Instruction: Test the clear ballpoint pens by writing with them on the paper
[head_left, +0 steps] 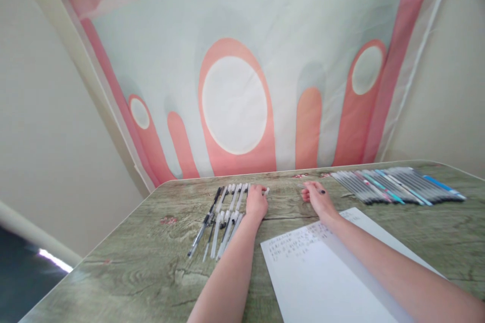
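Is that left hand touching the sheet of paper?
Apart: the head view shows a strip of wood-patterned tabletop between the left hand and the sheet of paper.

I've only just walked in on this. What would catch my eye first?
Probably the big pink-and-grey backdrop behind the table, with a large white oval near its middle. Below, the left hand is beside a cluster of pens, and the right hand, holding what looks like a slim pen, is near a handwritten white sheet. Farther right, a long row of pens lies side by side.
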`<state>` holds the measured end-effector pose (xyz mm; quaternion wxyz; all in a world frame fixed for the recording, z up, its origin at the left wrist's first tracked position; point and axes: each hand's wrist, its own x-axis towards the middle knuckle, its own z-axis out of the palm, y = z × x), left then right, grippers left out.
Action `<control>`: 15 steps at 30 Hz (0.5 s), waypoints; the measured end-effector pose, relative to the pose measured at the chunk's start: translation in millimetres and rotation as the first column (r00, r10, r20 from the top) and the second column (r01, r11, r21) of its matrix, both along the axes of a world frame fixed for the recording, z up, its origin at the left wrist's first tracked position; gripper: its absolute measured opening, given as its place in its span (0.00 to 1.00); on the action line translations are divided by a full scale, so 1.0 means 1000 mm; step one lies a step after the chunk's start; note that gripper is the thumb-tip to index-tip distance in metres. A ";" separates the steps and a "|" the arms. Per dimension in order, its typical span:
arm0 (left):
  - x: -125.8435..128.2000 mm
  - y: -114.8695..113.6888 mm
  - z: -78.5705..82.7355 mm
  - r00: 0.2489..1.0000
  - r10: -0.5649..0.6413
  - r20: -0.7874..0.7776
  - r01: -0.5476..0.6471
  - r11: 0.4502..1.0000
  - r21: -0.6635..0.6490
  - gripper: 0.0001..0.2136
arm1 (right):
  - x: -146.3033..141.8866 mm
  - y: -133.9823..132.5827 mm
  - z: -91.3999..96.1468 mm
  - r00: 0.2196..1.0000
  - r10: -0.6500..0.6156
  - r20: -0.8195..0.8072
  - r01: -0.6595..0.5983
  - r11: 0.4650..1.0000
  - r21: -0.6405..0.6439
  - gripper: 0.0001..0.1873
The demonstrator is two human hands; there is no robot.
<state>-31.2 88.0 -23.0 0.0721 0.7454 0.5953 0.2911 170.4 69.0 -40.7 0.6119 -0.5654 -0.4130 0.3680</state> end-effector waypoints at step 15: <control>0.007 -0.007 0.004 0.977 -0.029 -0.210 0.028 1.000 -0.006 0.13 | -0.001 -0.002 0.002 1.000 0.023 -0.022 -0.023 1.000 -0.017 0.14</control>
